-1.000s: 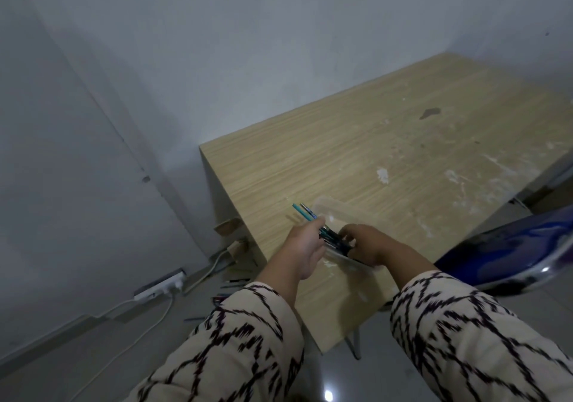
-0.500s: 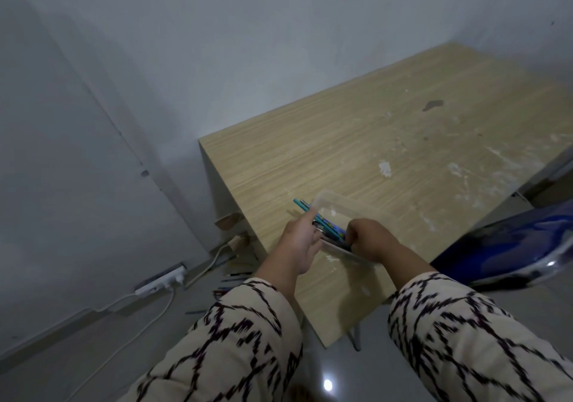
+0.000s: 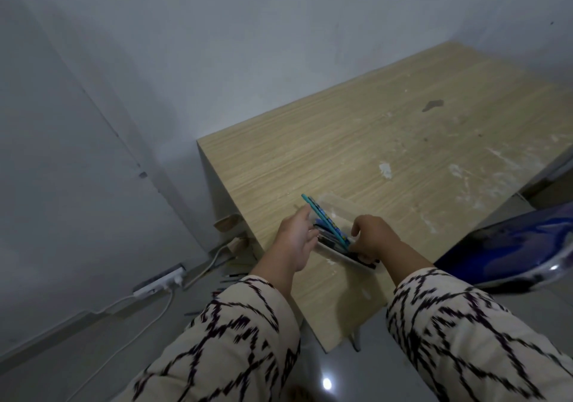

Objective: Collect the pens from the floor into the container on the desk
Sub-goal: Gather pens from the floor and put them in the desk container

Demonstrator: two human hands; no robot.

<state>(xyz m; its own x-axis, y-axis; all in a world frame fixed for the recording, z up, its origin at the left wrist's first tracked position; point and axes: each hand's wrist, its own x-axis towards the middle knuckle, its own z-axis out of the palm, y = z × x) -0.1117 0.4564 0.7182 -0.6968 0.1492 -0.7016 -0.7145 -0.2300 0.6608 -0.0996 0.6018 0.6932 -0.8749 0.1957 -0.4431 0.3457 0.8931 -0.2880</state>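
A clear plastic container [image 3: 339, 207] stands near the front left corner of the wooden desk [image 3: 387, 128]. Several pens [image 3: 324, 220], teal and dark, lie slanted in it, their tips poking out over its far left rim. My left hand [image 3: 294, 240] is at the container's left side, fingers stretched out, with the index finger against the teal pens. My right hand [image 3: 372, 240] curls over the container's near right end, thumb on the rim, and covers the pen ends there. A few dark pens [image 3: 231, 275] lie on the floor below the desk's left edge.
A white power strip [image 3: 159, 280] with cables lies on the floor by the wall at left. A blue chair [image 3: 508, 246] stands close at the right of the desk. Cardboard scraps [image 3: 226, 223] sit under the desk's left side.
My right hand has drawn back from inside the container to its near right end. The left hand's fingers have straightened along the teal pens, which now lie lower in the container.
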